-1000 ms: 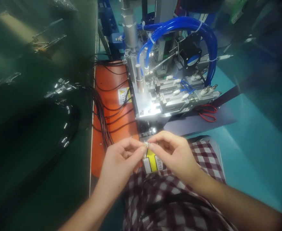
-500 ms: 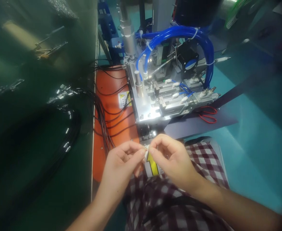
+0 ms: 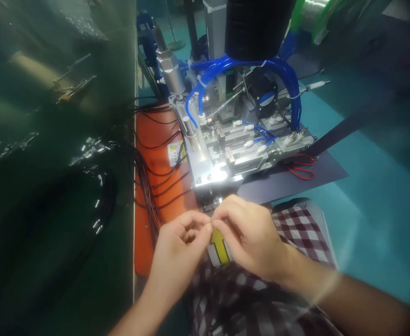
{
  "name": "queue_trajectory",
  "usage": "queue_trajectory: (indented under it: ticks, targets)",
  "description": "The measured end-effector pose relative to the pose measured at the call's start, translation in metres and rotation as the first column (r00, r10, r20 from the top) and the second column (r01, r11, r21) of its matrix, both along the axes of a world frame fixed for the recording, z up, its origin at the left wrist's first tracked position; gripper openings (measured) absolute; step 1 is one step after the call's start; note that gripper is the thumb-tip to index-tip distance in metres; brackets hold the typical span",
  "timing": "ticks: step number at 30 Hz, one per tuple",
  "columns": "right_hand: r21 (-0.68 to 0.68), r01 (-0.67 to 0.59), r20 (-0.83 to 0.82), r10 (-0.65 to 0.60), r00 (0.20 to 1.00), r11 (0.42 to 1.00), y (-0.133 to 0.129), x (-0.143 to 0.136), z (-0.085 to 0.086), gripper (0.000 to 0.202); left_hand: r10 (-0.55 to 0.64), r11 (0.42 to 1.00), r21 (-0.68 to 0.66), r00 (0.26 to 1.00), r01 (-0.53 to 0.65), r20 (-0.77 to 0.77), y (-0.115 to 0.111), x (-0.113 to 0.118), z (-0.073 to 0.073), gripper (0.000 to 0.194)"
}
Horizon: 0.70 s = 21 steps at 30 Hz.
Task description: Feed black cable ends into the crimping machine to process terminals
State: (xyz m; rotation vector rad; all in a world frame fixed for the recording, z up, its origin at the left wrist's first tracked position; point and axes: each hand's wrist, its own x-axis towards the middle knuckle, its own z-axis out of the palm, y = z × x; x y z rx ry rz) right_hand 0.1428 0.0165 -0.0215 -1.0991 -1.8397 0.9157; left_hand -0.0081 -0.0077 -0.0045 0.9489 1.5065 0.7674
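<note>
My left hand [image 3: 180, 247] and my right hand [image 3: 250, 233] meet fingertip to fingertip in front of the machine [image 3: 208, 163]. Both are closed in a pinch, thumb against forefinger. Whatever lies between the fingertips is too small and too hidden to name. Just below them shows a label with a yellow arrow [image 3: 219, 247]. Thin black cables [image 3: 145, 186] run over the orange surface [image 3: 145, 242] to the left of my left hand.
Blue tubes [image 3: 292, 88] arch over the machine's metal fixture. A red wire loop [image 3: 302, 167] hangs at its right. On the dark green table [image 3: 86, 280] lie cables with shiny ends [image 3: 93, 148]. A green spool [image 3: 313, 18] stands at the top right.
The fingertips of both hands have come closer together, and my right hand has shifted slightly left. The camera view has tilted a little, bringing more of the spool into sight.
</note>
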Motion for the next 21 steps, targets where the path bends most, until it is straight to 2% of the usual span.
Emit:
queue_trajectory:
  ticks: [1, 3, 5, 7, 9, 14, 18, 21]
  targets:
    - [-0.013, 0.011, -0.009, -0.012, 1.0, 1.0, 0.001, 0.001, -0.001, 0.014, 0.003, 1.0, 0.007, 1.0, -0.003, -0.018, 0.001, 0.001, 0.0, 0.023]
    - [-0.204, 0.018, -0.085, -0.036, 0.996, 0.979, 0.004, 0.003, -0.002, 0.015, 0.025, 1.0, -0.01, 1.0, -0.025, -0.002, 0.002, 0.003, 0.0, 0.025]
    - [-0.449, -0.034, -0.194, -0.06, 0.979, 0.893, 0.007, 0.005, -0.004, 0.018, 0.056, 0.997, -0.06, 0.998, -0.054, 0.041, 0.004, 0.005, 0.0, 0.027]
    - [-0.569, -0.085, -0.266, -0.086, 0.96, 0.818, 0.008, 0.007, -0.005, 0.021, 0.084, 0.992, -0.101, 0.994, -0.077, 0.066, 0.005, 0.007, 0.001, 0.029]
    - [-0.585, -0.064, -0.268, -0.118, 0.956, 0.808, 0.008, 0.008, -0.004, 0.019, 0.1, 0.989, -0.116, 0.993, -0.092, 0.066, 0.006, 0.008, 0.003, 0.029]
    - [-0.532, 0.01, -0.229, -0.155, 0.961, 0.847, 0.005, 0.003, -0.006, 0.008, 0.086, 0.991, -0.102, 0.995, -0.081, 0.049, 0.008, 0.009, 0.004, 0.027]
    - [-0.549, 0.014, -0.243, -0.176, 0.954, 0.836, 0.002, -0.002, -0.007, 0.013, 0.105, 0.991, -0.085, 0.993, -0.099, 0.063, 0.008, 0.009, 0.001, 0.028]
    - [-0.408, 0.073, -0.206, -0.17, 0.964, 0.91, 0.0, -0.003, -0.007, 0.015, 0.12, 0.99, -0.085, 0.988, -0.112, 0.101, 0.007, 0.008, -0.001, 0.029]
